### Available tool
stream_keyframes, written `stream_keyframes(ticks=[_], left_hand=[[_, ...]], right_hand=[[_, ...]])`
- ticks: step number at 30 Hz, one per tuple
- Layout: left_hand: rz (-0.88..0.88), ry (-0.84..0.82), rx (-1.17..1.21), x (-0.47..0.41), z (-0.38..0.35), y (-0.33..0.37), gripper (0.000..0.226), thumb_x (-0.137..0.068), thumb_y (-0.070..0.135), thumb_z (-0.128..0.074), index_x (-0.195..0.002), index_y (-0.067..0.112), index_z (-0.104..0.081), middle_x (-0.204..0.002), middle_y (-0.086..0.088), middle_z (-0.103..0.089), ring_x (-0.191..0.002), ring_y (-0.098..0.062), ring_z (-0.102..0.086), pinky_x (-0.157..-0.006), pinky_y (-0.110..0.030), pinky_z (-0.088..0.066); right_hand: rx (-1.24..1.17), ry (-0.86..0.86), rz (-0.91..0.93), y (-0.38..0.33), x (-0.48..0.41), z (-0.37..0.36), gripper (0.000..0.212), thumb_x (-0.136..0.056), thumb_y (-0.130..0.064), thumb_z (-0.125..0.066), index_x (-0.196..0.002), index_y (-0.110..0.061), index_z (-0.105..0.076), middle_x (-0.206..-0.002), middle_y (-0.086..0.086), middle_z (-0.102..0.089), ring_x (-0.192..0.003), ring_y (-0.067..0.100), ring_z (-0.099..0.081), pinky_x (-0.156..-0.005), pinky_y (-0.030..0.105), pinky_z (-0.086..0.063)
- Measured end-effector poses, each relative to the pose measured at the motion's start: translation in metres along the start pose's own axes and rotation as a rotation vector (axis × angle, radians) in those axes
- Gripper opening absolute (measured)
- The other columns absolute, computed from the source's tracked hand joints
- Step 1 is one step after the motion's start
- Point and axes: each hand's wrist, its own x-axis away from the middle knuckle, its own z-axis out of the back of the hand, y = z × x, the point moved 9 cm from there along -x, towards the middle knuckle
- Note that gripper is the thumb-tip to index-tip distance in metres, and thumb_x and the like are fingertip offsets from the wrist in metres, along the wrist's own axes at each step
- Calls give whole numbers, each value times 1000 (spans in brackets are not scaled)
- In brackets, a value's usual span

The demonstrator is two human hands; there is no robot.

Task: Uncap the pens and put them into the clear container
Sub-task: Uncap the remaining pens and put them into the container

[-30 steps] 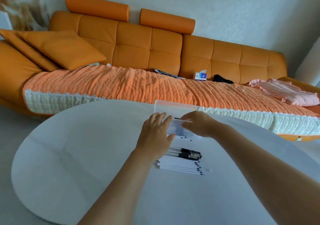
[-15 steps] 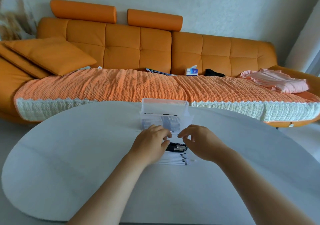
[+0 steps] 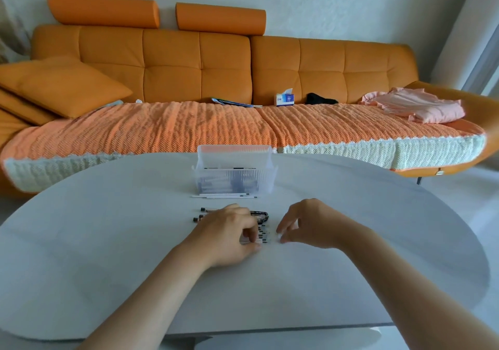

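White pens (image 3: 262, 237) under curled left hand (image 3: 226, 233) — right hand (image 3: 310, 225) beside, clear container (image 3: 234, 183) beyond

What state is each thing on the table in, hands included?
Container: upright, open-topped, pens inside.
Loose pens: lying flat beside container's near wall.
Pen pile: flat on table, partly under left hand.
Left hand: fingers curled, pinching pile's pens.
Right hand: thumb and fingertips nearly meeting; hold unclear.

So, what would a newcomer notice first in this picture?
The long orange sofa fills the background. On the white table in front, a clear container stands near the far edge, pens inside. Nearer, the left hand rests on a row of loose pens, the right hand beside it.
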Motion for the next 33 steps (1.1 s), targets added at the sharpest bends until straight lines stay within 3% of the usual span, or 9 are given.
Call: stream_keyframes(ticks=[5,10,15,19,22,26,33], left_hand=[[-1,-4,-15,3,-2,4,16,-82,47,-64,-84,33,-57,-85,17,-53,-89,1,-45,-75,-28,-45],[-7,-1,-23,4,-4,5,12,-85,45,-63,-86,33,-62,-88,17,-54,-92,-1,-48,-78,-30,-46],[-53,42,-69,4,-1,11,8,-87,37,-65,-86,29,-65,-89,14,-54,-90,-6,-48,-71,-29,-43],[-2,127,-37,3,13,7,12,-92,34,-60,-89,22,-60,-88,14,-58,-83,-8,-52,-67,-23,-34],[103,118,20,5,15,-5,12,-97,37,-52,-96,26,-54,-90,19,-59,-76,-6,-51,-64,-27,-36],[133,84,111,6,12,-9,10,-98,37,-50,-95,27,-52,-91,20,-58,-79,-4,-52,-65,-23,-40],[163,94,172,8,15,-18,8,-97,35,-52,-91,29,-51,-84,21,-54,-78,-3,-52,-67,-28,-44]], right_hand=[[-11,66,10,-2,1,-3,15,-78,-42,-79,-93,-40,-77,-86,-17,-67,-71,-4,-56,-61,14,-39],[3,62,54,-8,0,-8,6,-83,-33,-74,-88,-36,-77,-83,-18,-64,-70,-7,-53,-60,13,-37],[-24,95,36,-9,-2,-5,8,-93,-32,-61,-95,-31,-69,-96,-12,-68,-73,5,-57,-65,26,-46],[-152,154,37,-10,-2,6,7,-92,-23,-65,-94,-28,-70,-83,-14,-67,-64,-5,-56,-60,13,-42],[-257,191,24,-13,-2,11,11,-86,-20,-75,-96,-23,-76,-74,-16,-65,-56,-9,-55,-53,7,-41],[-373,202,-21,-14,-1,10,3,-82,-21,-78,-85,-21,-79,-53,-17,-63,-47,6,-52,-45,16,-43],[-542,230,-66,-19,-2,9,5,-82,-15,-79,-83,-20,-80,-45,-6,-58,-39,5,-44,-42,15,-35]])
